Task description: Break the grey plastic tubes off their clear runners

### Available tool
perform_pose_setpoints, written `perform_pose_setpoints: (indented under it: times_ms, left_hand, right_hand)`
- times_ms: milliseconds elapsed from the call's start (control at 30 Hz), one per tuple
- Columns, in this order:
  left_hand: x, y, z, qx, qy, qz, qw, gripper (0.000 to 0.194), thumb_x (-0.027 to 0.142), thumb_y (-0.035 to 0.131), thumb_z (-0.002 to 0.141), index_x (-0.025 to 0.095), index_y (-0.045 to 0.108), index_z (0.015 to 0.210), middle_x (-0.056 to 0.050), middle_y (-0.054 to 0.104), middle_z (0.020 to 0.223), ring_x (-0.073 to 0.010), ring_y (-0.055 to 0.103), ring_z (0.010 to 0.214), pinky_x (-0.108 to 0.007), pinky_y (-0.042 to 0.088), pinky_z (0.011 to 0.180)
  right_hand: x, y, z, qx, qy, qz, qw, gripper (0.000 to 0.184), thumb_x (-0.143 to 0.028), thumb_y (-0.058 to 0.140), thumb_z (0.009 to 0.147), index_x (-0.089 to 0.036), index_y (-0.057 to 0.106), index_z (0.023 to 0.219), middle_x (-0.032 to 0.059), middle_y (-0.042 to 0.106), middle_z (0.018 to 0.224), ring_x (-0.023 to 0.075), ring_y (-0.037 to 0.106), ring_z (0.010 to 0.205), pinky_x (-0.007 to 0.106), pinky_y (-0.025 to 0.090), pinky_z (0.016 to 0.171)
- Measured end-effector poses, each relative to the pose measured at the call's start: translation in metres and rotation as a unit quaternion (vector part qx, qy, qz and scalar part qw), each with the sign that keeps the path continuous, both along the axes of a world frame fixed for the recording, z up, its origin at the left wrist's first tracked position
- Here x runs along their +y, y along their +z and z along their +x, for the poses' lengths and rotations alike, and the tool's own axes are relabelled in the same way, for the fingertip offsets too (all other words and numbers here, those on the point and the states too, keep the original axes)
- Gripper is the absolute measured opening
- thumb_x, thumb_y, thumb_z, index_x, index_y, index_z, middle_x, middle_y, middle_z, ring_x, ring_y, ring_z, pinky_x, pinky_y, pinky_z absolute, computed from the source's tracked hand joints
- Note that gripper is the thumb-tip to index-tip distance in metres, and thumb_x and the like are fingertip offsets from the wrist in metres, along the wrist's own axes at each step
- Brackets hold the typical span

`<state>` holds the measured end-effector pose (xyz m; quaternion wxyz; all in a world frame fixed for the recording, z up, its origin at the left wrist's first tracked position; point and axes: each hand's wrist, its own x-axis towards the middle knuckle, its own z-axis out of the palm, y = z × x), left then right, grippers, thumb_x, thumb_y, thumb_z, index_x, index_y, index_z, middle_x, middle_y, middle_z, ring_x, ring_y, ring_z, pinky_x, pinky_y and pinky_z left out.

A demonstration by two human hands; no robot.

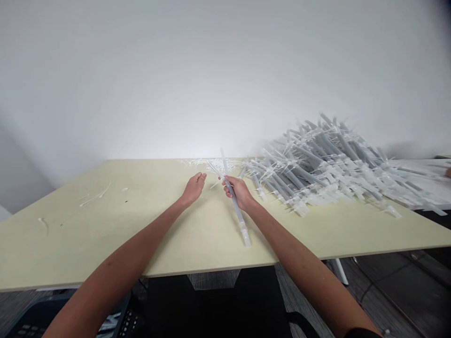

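Observation:
My right hand point(238, 191) is wrapped round a slim, greyish translucent plastic tube point(237, 209), held tilted above the table. Thin clear strips that look like cable ties point(214, 168) stick out near the tube's upper part, beside my right fingertips. At the tube's lower end sits a clear, wider end piece point(246, 238). A short gap to the left of the tube, my left hand point(193, 188) has its fingers curled together. Whether anything is between those fingers is hidden from view.
A big heap of similar tubes point(317, 159) covers the table's right side. Small white pieces point(207, 164) lie scattered at the back. Loose ties point(97, 198) rest on the pale table point(116, 244) at left. Below stands a dark basket point(38, 312). Another person's hand point(448, 172) shows at far right.

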<state>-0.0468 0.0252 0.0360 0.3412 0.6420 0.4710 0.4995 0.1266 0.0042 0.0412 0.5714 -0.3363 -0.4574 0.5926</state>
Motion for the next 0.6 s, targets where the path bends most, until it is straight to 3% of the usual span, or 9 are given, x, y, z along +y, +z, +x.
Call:
perform_pose_setpoints:
  times_ms: [133,367,600]
  left_hand:
    - [-0.0005,-0.0004,-0.0018,0.058,0.011,0.043,0.997,0.038,0.048,0.042,0.082,0.019,0.029,0.061,0.004,0.029,0.054,-0.0093,0.029,0.048,-0.023,0.022,0.047]
    - [0.0061,-0.0054,-0.0034,0.106,0.043,0.051,0.992,0.036,0.044,0.043,0.082,0.019,0.027,0.061,0.005,0.031,0.053,-0.0098,0.030,0.048,-0.023,0.022,0.048]
    - [0.0001,-0.0014,-0.0023,0.077,-0.006,0.038,0.996,0.036,0.046,0.039,0.084,0.019,0.033,0.062,0.003,0.036,0.056,-0.0100,0.032,0.049,-0.024,0.023,0.048]
  right_hand:
    - [0.0003,-0.0002,-0.0001,-0.005,-0.002,-0.003,1.000,0.023,-0.034,0.061,0.070,-0.013,0.062,0.079,0.0020,0.053,0.071,0.0051,0.040,0.047,0.018,0.026,0.034]
    - [-0.0005,0.0002,-0.0004,-0.005,-0.002,-0.004,1.000,0.022,-0.034,0.061,0.070,-0.013,0.061,0.078,0.0029,0.055,0.072,0.0054,0.041,0.048,0.018,0.026,0.035]
    - [0.0002,-0.0003,-0.0002,-0.007,-0.001,-0.006,1.000,0.022,-0.034,0.060,0.070,-0.013,0.061,0.077,0.0023,0.055,0.072,0.0052,0.040,0.048,0.018,0.026,0.035]
